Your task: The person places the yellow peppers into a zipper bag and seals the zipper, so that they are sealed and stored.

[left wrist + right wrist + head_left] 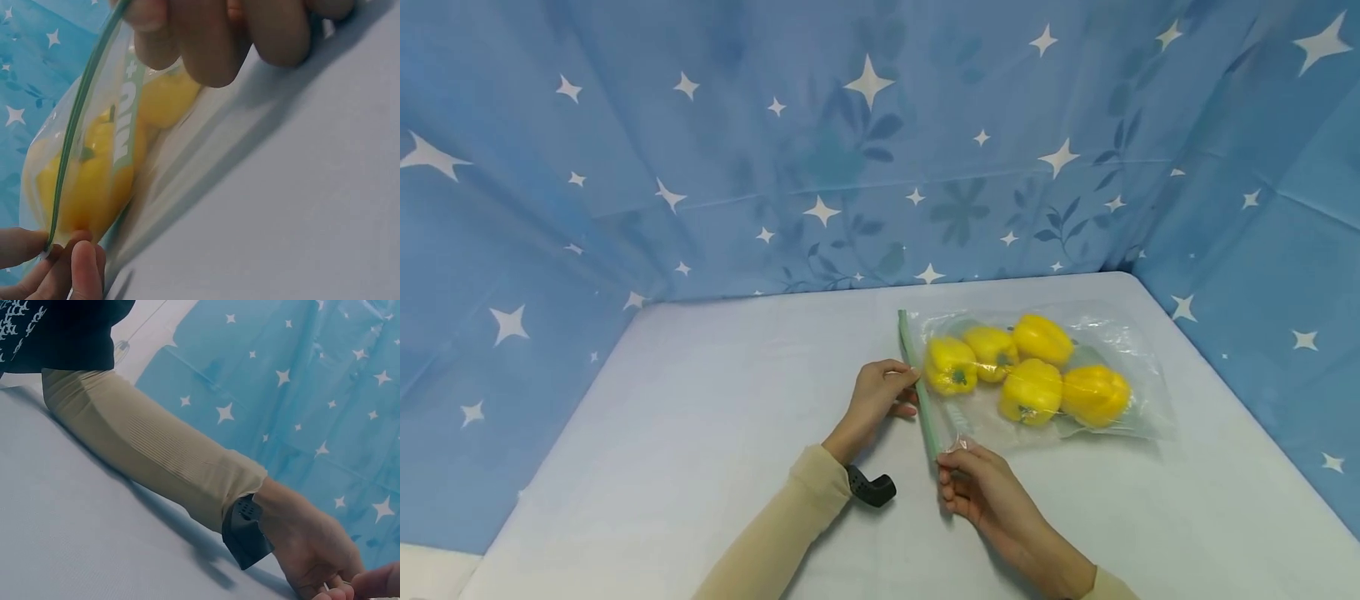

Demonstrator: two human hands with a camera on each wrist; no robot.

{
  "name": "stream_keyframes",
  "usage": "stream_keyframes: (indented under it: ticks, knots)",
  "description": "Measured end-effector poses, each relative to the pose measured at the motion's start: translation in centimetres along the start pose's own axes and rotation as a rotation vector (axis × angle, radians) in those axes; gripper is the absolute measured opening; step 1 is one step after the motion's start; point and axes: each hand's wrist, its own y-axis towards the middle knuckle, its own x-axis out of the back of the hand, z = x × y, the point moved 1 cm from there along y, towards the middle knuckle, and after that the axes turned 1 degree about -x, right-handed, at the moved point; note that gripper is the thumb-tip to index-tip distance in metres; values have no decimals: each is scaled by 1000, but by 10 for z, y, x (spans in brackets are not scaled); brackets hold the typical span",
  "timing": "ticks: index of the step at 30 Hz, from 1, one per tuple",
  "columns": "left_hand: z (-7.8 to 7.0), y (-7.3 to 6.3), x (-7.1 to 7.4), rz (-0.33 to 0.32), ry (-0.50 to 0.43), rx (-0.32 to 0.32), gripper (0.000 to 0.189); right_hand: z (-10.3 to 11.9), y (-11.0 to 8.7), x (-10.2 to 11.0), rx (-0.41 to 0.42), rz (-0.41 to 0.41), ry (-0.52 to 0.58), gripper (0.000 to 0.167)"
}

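Observation:
A clear zip bag [955, 425] with a green closure strip [927, 412] lies flat on the table. Inside it are several yellow bell peppers [1032, 392], seen through the plastic. My left hand [872, 400] pinches the strip near its middle, thumb against fingers. At the strip's near end, my right hand [988, 500] pinches the bag's corner. From the left wrist view, the green strip [72, 131] runs between the left fingers [206, 44] above and the right fingertips [84, 269] below. The right wrist view has the left hand [312, 544] at its lower right; the bag is hardly visible there.
The white table [715, 417] has a blue curtain [737, 150] with white stars behind it and along both sides. A black wrist mount [872, 487] sits on the left wrist, over a beige sleeve [782, 525].

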Motion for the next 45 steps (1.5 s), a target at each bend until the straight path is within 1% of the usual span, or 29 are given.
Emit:
stream_keyframes:
  ticks: [7,13,18,25,31,37,45]
  knots:
    - [0,7,3,5,34,5,26,0,1,-1,5,-20,3,9]
    - [-1,15,1,-4,54,-19,28,-1,2,0,4,-13,-2,9]
    - [-4,19,1,-24,52,-20,28,-1,1,0,6,-8,-11,10]
    - [-5,28,-1,-49,31,-4,27,1,-2,0,13,-14,-14,11]
    - [-7,35,-4,-69,46,-2,27,1,-4,0,22,-17,-15,10]
    - [-9,42,-2,-94,82,-24,27,0,-2,0,22,-4,-16,11]
    - [-10,55,-2,-94,86,-25,28,1,-2,0,19,-8,-17,12]
